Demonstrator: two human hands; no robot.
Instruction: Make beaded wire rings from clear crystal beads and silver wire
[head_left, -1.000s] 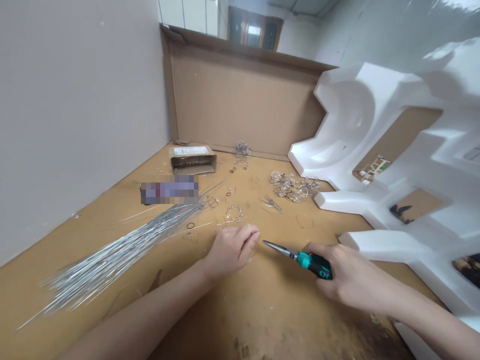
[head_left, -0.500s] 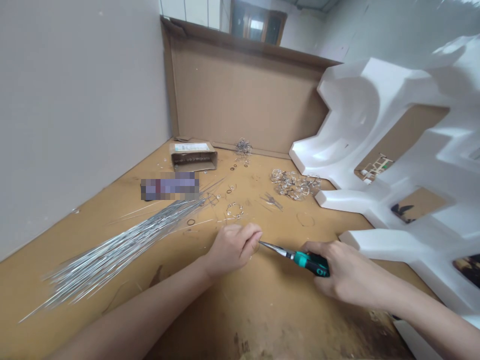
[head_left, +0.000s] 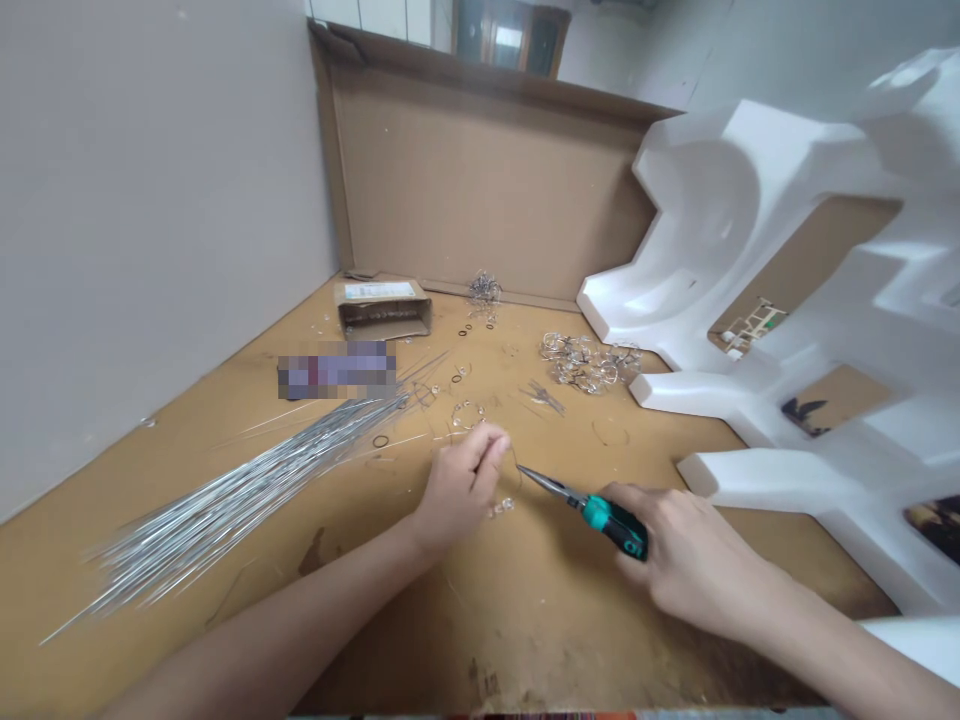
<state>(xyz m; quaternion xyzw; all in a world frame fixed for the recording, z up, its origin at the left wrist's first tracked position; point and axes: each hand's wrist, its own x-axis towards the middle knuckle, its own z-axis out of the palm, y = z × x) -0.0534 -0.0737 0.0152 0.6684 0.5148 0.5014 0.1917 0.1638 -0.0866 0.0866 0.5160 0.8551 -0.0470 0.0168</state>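
My left hand (head_left: 465, 480) is closed in a pinch on a thin, curved wire (head_left: 518, 476) with several clear beads (head_left: 501, 508) hanging at its lower part. Most of the pinched end is hidden by the fingers. In my right hand (head_left: 675, 540) is a pair of needle-nose pliers (head_left: 600, 512) with green and black handles. Their pointed tip lies at the wire, just right of my left fingers; whether the jaws grip it I cannot tell. Beyond my left hand, a small ring of clear beads (head_left: 469, 412) lies on the table.
A bundle of straight metal wires (head_left: 247, 490) lies at left, near a small open cardboard box (head_left: 384, 312). A heap of wire-and-bead loops (head_left: 585, 362) and short wire pieces (head_left: 543, 398) sit centre right. White foam packaging (head_left: 720, 390) borders the right; a cardboard panel (head_left: 495, 180) stands behind.
My left hand has shifted slightly left and up, uncovering the curved wire and its beads. The pliers' tip has risen a little, and the view has tilted slightly.
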